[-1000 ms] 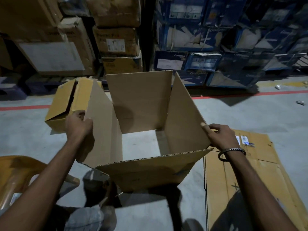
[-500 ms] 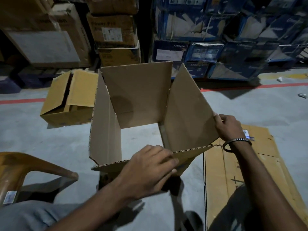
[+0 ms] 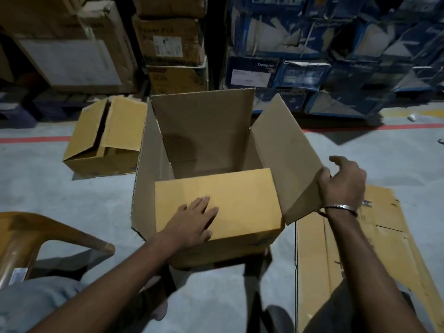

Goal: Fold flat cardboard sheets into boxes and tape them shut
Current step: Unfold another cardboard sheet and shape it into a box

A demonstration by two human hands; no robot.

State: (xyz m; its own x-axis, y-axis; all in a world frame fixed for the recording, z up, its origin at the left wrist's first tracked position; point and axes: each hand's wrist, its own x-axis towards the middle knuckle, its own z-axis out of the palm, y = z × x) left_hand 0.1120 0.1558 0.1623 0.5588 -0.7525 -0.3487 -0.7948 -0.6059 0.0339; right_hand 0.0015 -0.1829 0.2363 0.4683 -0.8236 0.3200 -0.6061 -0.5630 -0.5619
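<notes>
Grey warehouse floor (image 3: pixel 48 188), stacked cartons behind. Open cardboard box (image 3: pixel 206 145) stands at centre; near flap (image 3: pixel 235 200) folded inward, other three flaps upright or splayed. Left hand (image 3: pixel 192 219) presses near flap, fingers straight and flat. Right hand (image 3: pixel 341 183) at 3 o'clock grips right flap (image 3: pixel 283 159) edge, fingers loosely curled. Flat sheets (image 3: pixel 355 248) lie at 4 o'clock.

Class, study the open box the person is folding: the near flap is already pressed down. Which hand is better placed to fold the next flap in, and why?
The right hand. It already grips the outer edge of the upright right flap of the cardboard box, so it can likely push it inward. The left hand lies flat, holding down the near flap.
</notes>
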